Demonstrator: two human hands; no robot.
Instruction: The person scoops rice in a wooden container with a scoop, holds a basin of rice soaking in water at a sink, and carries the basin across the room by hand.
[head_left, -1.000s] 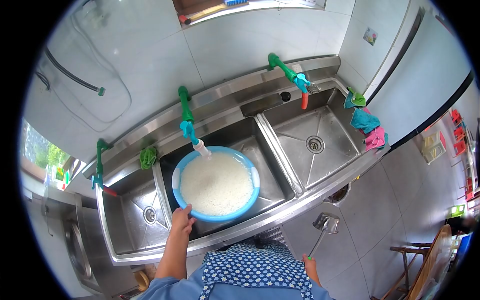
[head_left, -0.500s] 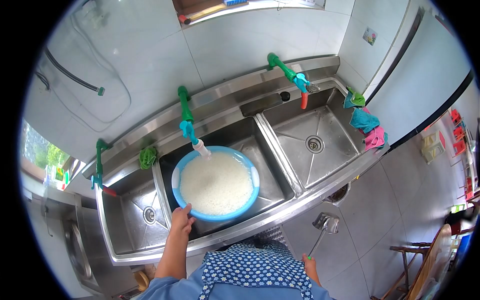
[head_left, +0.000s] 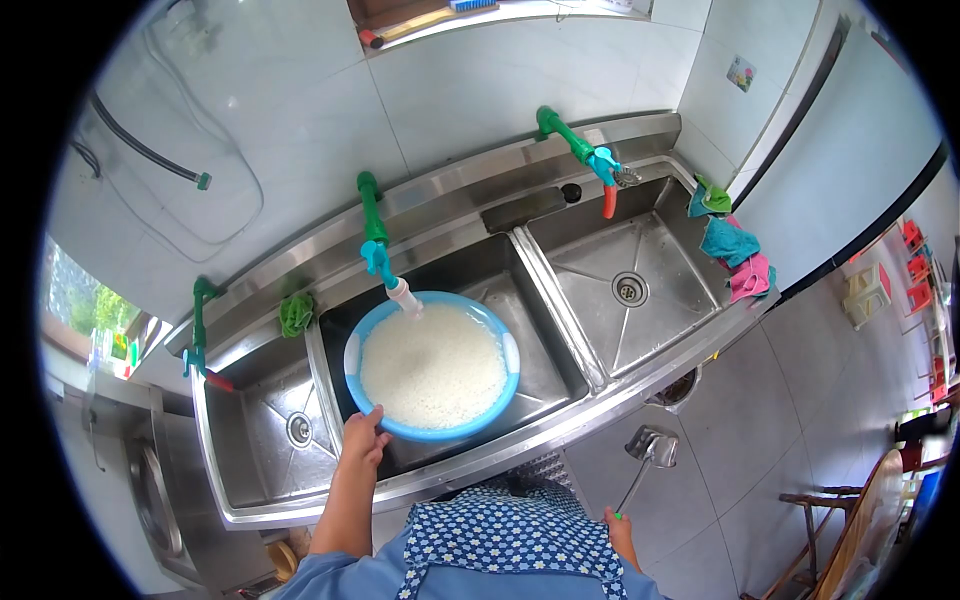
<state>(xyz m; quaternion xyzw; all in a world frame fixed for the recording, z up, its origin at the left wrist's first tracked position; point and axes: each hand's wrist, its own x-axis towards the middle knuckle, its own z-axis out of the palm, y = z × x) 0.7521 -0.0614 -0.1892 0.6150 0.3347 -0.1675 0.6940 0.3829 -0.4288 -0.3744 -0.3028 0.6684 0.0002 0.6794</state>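
In the middle sink bay stands a round blue basin [head_left: 352, 385] holding white rice [head_left: 432, 365] in cloudy water. My left hand [head_left: 365, 440] is closed on the basin's near-left rim, thumb over the edge. Above the basin's far side hangs the white nozzle [head_left: 405, 298] of a green tap [head_left: 374, 225]; whether water flows from it is hard to see. Low at my right side, my right hand [head_left: 621, 537] is wrapped round the handle of a metal ladle [head_left: 653, 446], whose cup is out over the floor, away from the sink.
A steel three-bay sink [head_left: 556, 310] runs along the tiled wall. Cloths [head_left: 735, 243] hang over its right end, and a green cloth [head_left: 296, 314] lies on the left divider. A wooden table [head_left: 862, 525] stands at lower right, with stools [head_left: 867, 294] farther back.
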